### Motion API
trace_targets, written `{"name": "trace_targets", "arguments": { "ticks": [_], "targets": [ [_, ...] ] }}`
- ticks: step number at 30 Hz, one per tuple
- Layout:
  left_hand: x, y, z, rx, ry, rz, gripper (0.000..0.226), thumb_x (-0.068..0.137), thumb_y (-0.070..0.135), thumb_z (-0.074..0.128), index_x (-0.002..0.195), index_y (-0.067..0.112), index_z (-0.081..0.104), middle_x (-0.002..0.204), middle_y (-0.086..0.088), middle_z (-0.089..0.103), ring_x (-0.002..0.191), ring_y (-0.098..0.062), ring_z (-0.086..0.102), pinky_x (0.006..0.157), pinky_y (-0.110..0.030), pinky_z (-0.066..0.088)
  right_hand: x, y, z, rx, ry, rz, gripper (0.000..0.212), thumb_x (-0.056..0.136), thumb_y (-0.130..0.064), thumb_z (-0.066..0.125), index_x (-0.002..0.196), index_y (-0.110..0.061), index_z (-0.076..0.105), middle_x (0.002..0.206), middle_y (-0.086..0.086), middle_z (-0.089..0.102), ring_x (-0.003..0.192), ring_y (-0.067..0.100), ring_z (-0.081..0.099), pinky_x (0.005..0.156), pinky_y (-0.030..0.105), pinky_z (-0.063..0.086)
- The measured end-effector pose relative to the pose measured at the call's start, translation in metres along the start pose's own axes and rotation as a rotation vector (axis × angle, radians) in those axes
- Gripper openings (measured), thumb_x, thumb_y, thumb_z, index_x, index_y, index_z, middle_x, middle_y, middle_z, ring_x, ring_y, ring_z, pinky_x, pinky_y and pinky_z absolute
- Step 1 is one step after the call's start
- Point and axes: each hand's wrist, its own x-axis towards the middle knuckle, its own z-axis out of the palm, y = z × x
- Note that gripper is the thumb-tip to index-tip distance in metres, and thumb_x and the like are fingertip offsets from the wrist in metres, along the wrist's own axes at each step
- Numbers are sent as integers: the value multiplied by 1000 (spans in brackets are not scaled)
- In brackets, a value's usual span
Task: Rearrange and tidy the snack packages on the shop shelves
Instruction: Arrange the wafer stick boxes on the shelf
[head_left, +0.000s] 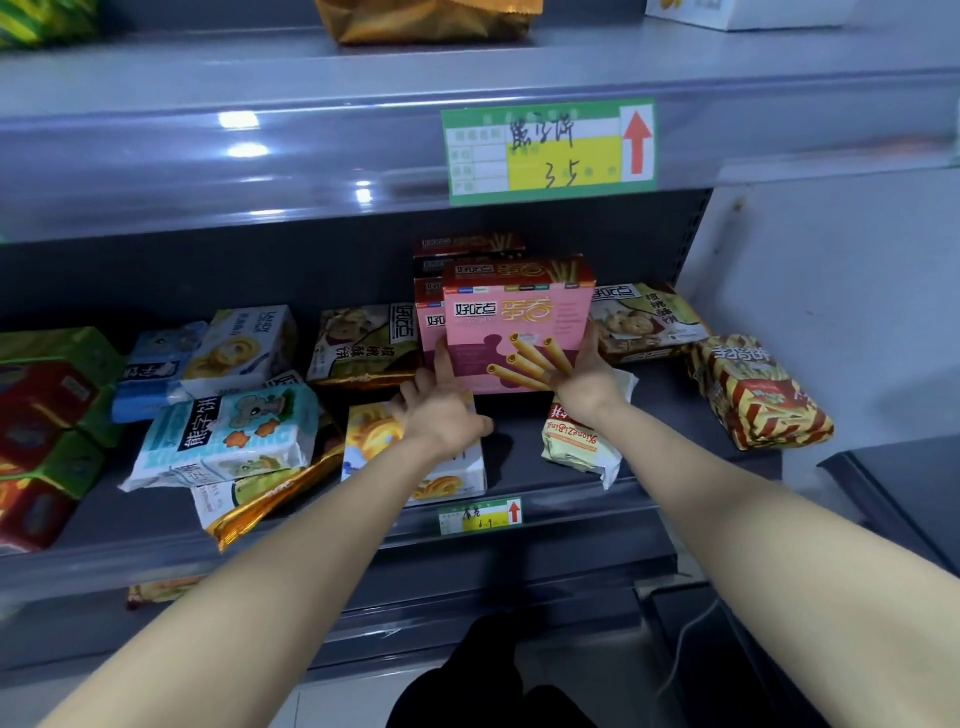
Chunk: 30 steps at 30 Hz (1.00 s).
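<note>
Head view: I have the pink box (519, 322) of egg rolls upright on the middle shelf (649, 457), squeezed between my two hands. My left hand (441, 410) meets its lower left edge, with the index finger straight up along that edge and the other fingers (415, 392) loosely bent and holding nothing. My right hand (584, 374) lies flat along the right side, fingers straight as far as I can see. Neither hand wraps the box, so I judge it a press from both sides and not a true grip.

The box stands just in front of the stack of matching boxes (467, 249), overlapping it and sitting a little to its right.

To do this well, I should press evenly from both sides so the thin card does not buckle. Then I slide the box straight back until its face is flush with the row, printed front outward, and ease it left to line up with the stack.

My left wrist hangs over the butter cookie box (415, 467) and my right over the cream biscuit pack (576, 441). I should lift my forearms clear so I do not drag either forward off the shelf.
</note>
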Motion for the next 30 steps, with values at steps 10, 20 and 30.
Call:
{"name": "trace_targets", "arguments": {
  "ticks": [10,20,30],
  "targets": [
    [6,-32,0,51,92,-33,56,84,13,54,136,17,36,136,-11,40,128,-33,33,108,-40,22,-7,-4,14,-361,-45,-3,51,96,-31,45,141,-16,23,129,16,54,130,35,39,106,47,24],
    [20,-36,3,-111,94,3,32,96,28,45,123,14,56,125,-10,59,123,-32,45,111,-40,22,-6,-6,18,-371,-7,31,41,97,-27,41,134,-15,29,125,16,55,125,34,41,103,45,24],
    [-4,-33,-15,-164,125,5,30,98,30,41,118,13,57,118,-10,62,119,-30,49,112,-41,19,-31,-11,14,-238,139,16,35,94,-34,50,111,-3,47,112,22,62,105,40,56,86,44,47]
  ]
}}
